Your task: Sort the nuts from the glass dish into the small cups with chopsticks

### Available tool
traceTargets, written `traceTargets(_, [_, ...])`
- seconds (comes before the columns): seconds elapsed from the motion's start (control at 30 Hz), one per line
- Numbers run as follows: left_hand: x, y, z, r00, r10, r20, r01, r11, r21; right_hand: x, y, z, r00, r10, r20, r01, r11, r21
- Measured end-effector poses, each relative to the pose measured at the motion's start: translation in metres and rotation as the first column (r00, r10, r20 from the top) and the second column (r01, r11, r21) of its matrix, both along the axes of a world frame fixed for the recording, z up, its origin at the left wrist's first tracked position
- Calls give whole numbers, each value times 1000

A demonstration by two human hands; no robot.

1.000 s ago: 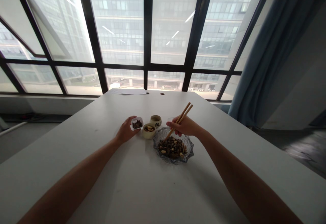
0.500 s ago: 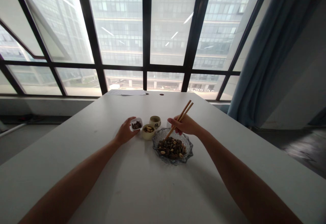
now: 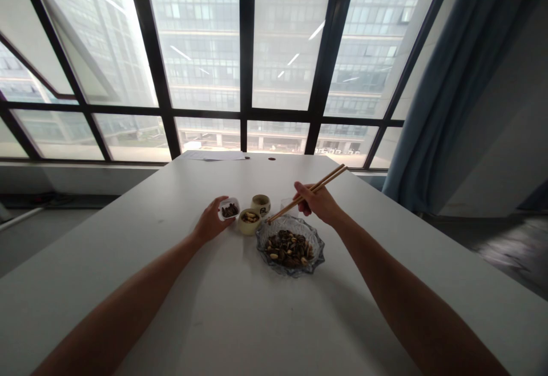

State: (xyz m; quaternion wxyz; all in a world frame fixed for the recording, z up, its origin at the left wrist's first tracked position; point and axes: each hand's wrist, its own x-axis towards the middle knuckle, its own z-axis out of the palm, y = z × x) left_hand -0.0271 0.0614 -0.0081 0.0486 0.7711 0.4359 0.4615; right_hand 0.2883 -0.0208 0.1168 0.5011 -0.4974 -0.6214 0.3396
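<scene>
My left hand is closed around a small white dish with dark pieces in it. A pair of wooden chopsticks is held in my right hand, their tips over the left rim of a scalloped glass bowl. A small dark bit appears at the tips; its kind is too small to tell. Mixed seeds and nuts lie in the bowl. Between dish and bowl stands a cream cup containing pale nuts, with another cream cup bearing a black mark behind it.
A clear cup stands behind the glass bowl, partly covered by the chopsticks. Papers lie at the far end of the white table. Windows rise beyond it, and a blue curtain hangs at the right.
My right hand has moved slightly right, and the chopsticks have lifted from the bowl's contents, tilting flatter with their tips now at the left rim. My left hand stays still.
</scene>
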Motion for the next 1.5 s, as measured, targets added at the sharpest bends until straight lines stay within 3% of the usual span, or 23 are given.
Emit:
traceTargets(0.1, [-1,0,0,1000,9,1,-9,1000,-5,1,6,0,978,-41,-203,38,999,-15])
traceTargets(0.2, [-1,0,-1,1000,17,-2,-17,1000,-14,-2,4,1,973,-44,-227,48,999,15])
traceTargets(0.37, [0,-1,0,1000,-1,9,1,1000,-6,-27,-11,1,994,-20,-109,43,976,215])
traceTargets(0.53, [0,-4,5,1000,-19,24,20,1000,-12,-75,2,-4,980,113,162,-171,895,411])
traceTargets(0.63, [0,-5,6,999,-21,28,21,1000,-13,-97,24,-11,933,190,307,-304,873,382])
traceTargets(0.7, [0,-4,5,999,-16,30,17,1000,-10,-102,34,-15,923,211,321,-317,891,326])
traceTargets(0.8, [1,-3,3,999,-9,31,9,1000,-7,-90,32,-21,965,119,233,-190,930,315])
traceTargets(0.93, [2,-3,2,1000,-17,23,17,1000,-11,-47,10,-25,999,-14,32,4,951,310])
traceTargets(1.0, [2,-3,3,999,-24,26,24,1000,-14,-28,1,-25,998,-59,14,54,965,256])
traceTargets(1.23, [2,-4,3,1000,22,5,-21,999,-42,-8,-10,-25,994,8,112,-21,993,119])
traceTargets(1.5, [1,-4,4,1000,25,-5,-25,999,-44,2,-10,-19,981,-5,194,-1,1000,29])
